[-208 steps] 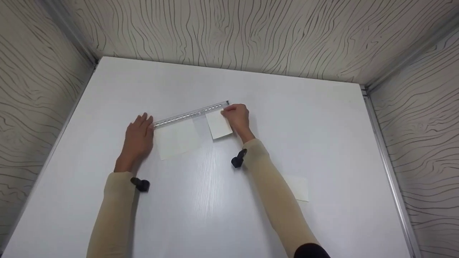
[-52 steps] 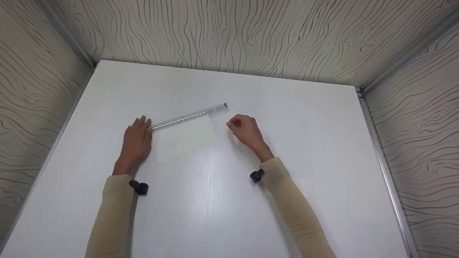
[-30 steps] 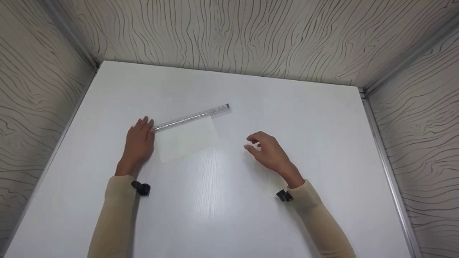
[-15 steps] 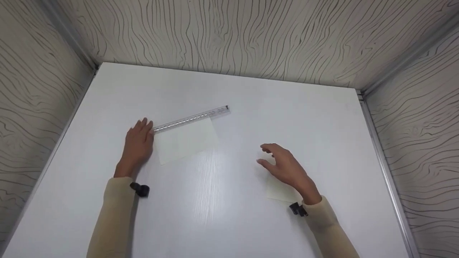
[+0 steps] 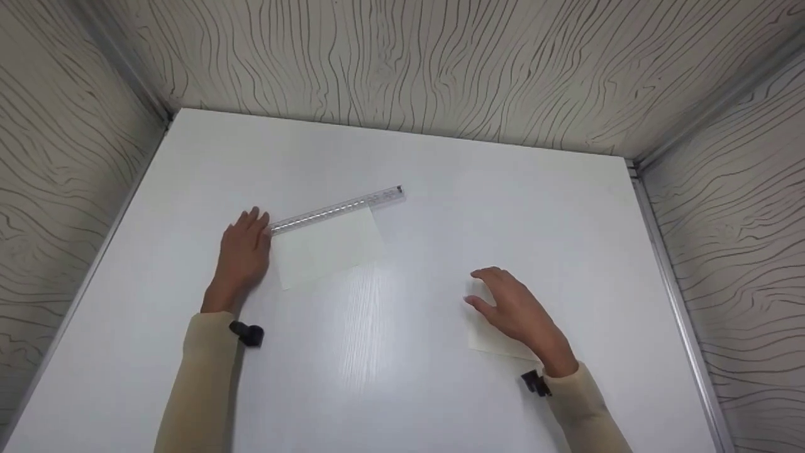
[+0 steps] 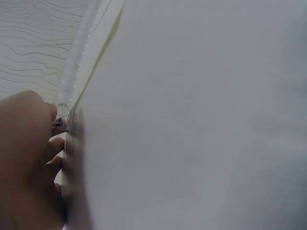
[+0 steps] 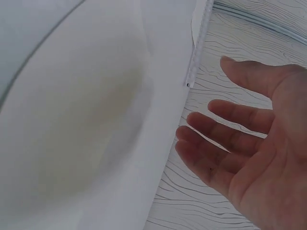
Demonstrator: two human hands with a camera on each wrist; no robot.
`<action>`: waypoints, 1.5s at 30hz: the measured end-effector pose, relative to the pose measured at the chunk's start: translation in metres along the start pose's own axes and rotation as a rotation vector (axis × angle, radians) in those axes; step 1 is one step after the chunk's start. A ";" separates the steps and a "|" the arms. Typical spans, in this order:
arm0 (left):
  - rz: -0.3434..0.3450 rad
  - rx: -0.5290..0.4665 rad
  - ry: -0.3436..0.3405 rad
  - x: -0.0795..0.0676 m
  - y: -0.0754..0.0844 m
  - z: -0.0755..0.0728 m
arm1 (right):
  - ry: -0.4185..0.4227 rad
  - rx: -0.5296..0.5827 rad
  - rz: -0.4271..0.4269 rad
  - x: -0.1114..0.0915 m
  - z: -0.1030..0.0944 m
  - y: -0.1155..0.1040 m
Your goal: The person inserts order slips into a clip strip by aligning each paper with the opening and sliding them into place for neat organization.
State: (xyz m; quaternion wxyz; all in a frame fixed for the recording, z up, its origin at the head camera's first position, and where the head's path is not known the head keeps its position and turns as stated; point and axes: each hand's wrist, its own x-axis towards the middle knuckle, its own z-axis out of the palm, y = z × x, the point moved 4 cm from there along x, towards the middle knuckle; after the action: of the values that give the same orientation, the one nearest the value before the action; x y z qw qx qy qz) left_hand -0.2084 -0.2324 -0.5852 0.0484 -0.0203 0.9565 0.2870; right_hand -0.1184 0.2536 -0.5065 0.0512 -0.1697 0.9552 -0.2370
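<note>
My left hand (image 5: 244, 251) rests on the table with straight fingers, its index side right at the left end of a clear plastic ruler (image 5: 339, 209). Along the ruler's near edge lies a pale sheet of paper (image 5: 327, 248). In the left wrist view the ruler's end (image 6: 62, 111) meets my fingertips. My right hand (image 5: 519, 311) hovers with spread, slightly bent fingers over a second pale paper (image 5: 494, 341), partly hiding it. In the right wrist view that palm (image 7: 268, 177) holds nothing.
The white table (image 5: 415, 390) has patterned panels (image 5: 402, 69) behind and at both sides. A metal rail (image 5: 682, 296) runs down its right edge. Small black cameras (image 5: 248, 333) sit at both wrists.
Earlier my right hand pinched the paper's lifted end by the ruler. That end now lies flat, and the hand has moved right and nearer with fingers spread. My left hand has stayed.
</note>
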 end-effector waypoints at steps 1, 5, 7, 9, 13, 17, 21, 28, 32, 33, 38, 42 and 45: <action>-0.001 0.001 -0.002 0.000 0.000 0.000 | -0.006 0.002 0.012 -0.003 0.001 0.002; 0.003 -0.001 -0.001 -0.002 -0.001 0.000 | -0.025 0.006 0.054 -0.013 0.006 0.009; 0.009 -0.004 0.000 -0.003 -0.001 0.000 | -0.038 0.015 0.066 -0.018 0.008 0.011; 0.015 -0.008 0.000 -0.002 -0.001 0.000 | -0.054 0.029 0.076 -0.024 0.010 0.012; 0.025 -0.007 0.003 -0.001 0.000 0.000 | -0.081 0.049 0.090 -0.033 0.012 0.013; 0.019 -0.004 0.004 -0.001 0.000 -0.001 | -0.103 0.037 0.087 -0.038 0.014 0.013; 0.003 -0.013 -0.009 -0.001 0.000 0.000 | -0.137 -0.004 0.076 -0.044 0.017 0.014; -0.014 -0.014 -0.007 0.002 -0.002 0.002 | -0.169 -0.050 0.071 -0.055 0.022 0.019; -0.010 -0.014 -0.008 0.001 -0.001 0.001 | -0.176 -0.071 0.076 -0.059 0.023 0.023; -0.010 -0.014 -0.008 0.000 -0.001 0.001 | -0.178 -0.079 0.075 -0.060 0.024 0.024; -0.004 -0.008 -0.006 0.000 -0.001 0.000 | -0.170 -0.107 0.061 -0.061 0.024 0.027; -0.001 -0.014 -0.004 -0.001 -0.001 0.000 | -0.155 -0.127 0.040 -0.061 0.023 0.028; 0.001 -0.014 -0.003 0.000 0.000 0.000 | -0.152 -0.140 0.031 -0.061 0.023 0.029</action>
State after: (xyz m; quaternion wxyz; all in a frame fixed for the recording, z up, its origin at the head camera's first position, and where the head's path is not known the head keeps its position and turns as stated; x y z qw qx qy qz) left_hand -0.2080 -0.2329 -0.5853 0.0498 -0.0195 0.9543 0.2939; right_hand -0.0657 0.2889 -0.5395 0.1150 -0.1757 0.9653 -0.1553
